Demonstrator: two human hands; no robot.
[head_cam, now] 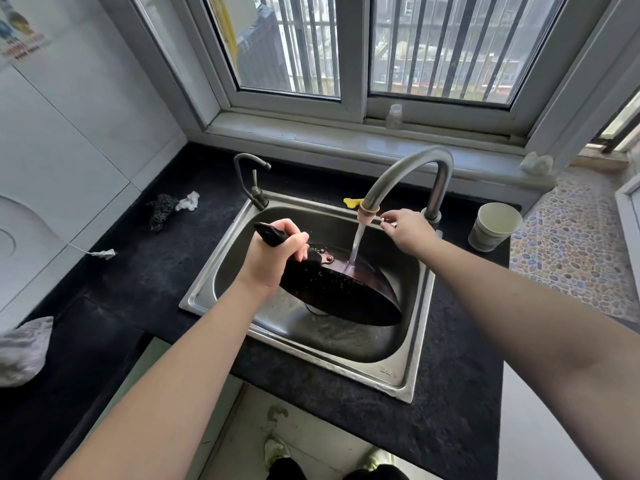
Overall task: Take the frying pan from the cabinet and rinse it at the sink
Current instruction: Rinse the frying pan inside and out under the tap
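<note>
The frying pan (341, 292), tilted, fills most of the sink (401, 386), so we find free room only along the basin's near edge. Above it the tall faucet (408, 171) arches over the back, its stream falling onto the pan. A smaller tap (251, 178) blocks the back-left corner. On the bench (346, 403), a paper cup (493, 226) stands right and a scouring pad (161, 211) lies left.

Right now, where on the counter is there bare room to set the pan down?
Largest bare patch: the dark counter left of the sink, between the scrubber and plug behind and the grey bag at the left edge. Also the strip in front of the sink. Crowded: right side, with the paper cup by the faucet.
</note>
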